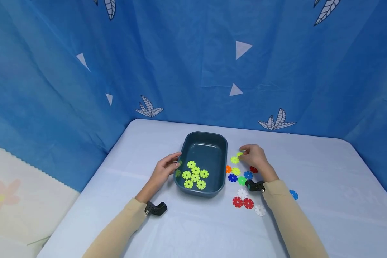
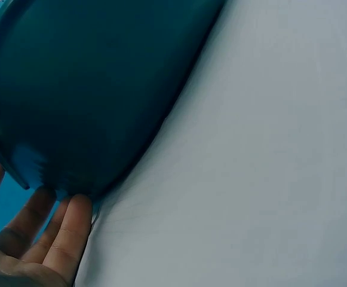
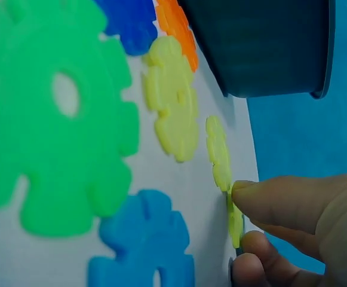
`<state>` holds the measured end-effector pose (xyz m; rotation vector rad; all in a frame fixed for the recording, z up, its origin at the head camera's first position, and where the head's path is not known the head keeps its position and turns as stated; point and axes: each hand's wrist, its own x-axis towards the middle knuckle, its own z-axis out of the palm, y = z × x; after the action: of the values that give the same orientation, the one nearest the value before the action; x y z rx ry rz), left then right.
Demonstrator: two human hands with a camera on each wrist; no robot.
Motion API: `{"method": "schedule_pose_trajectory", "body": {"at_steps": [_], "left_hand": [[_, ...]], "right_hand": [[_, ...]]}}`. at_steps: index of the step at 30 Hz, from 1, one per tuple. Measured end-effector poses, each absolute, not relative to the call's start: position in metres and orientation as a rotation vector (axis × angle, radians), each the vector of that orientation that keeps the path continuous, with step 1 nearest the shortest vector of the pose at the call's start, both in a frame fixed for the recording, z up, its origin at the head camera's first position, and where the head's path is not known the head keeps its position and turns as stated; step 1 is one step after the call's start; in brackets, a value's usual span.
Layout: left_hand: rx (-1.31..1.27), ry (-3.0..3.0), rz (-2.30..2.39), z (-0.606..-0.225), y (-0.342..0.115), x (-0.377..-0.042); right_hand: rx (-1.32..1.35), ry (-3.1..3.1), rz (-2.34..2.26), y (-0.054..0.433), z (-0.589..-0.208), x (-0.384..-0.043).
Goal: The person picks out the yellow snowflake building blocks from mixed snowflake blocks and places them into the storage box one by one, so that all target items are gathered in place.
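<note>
A dark teal plastic tub (image 1: 208, 152) sits on the table, with several yellow-green notched discs (image 1: 195, 177) in its near part. My left hand (image 1: 163, 170) is at the tub's left side; in the left wrist view its fairly straight fingers (image 2: 67, 239) touch the outer wall below the rim. To the right of the tub, my right hand (image 1: 254, 157) pinches a yellow-green disc (image 3: 235, 222) at its edge, thumb against one face. A second yellow-green disc (image 1: 234, 159) lies beside it, and another yellow disc (image 1: 235, 171) is nearer me.
Orange (image 1: 228, 169), dark blue (image 1: 233, 178), green (image 1: 242, 180) and light blue (image 1: 248, 175) discs lie around the right wrist. Closer to me are white (image 1: 242, 193) and red (image 1: 237, 202) discs. One blue disc (image 1: 294, 194) lies beyond the right forearm. A blue curtain (image 1: 193, 71) hangs behind the table.
</note>
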<state>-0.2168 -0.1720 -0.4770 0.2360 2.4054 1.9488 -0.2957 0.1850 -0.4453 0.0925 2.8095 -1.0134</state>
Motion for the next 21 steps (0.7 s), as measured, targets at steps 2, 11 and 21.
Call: {"method": "schedule_pose_trajectory", "body": {"at_steps": [2, 11, 21], "left_hand": [[0.239, 2.404, 1.952, -0.4773, -0.1722, -0.2169], [0.226, 2.421, 1.942, -0.4793, -0.1715, -0.2184], [0.188, 2.403, 1.948, -0.4793, -0.1712, -0.2186]], "right_hand": [[0.080, 2.812, -0.986, 0.1846, -0.4454, -0.2971], [0.107, 2.819, -0.946, 0.1873, -0.4464, -0.2973], [0.108, 2.843, -0.881, 0.1850, -0.4472, -0.2931]]}}
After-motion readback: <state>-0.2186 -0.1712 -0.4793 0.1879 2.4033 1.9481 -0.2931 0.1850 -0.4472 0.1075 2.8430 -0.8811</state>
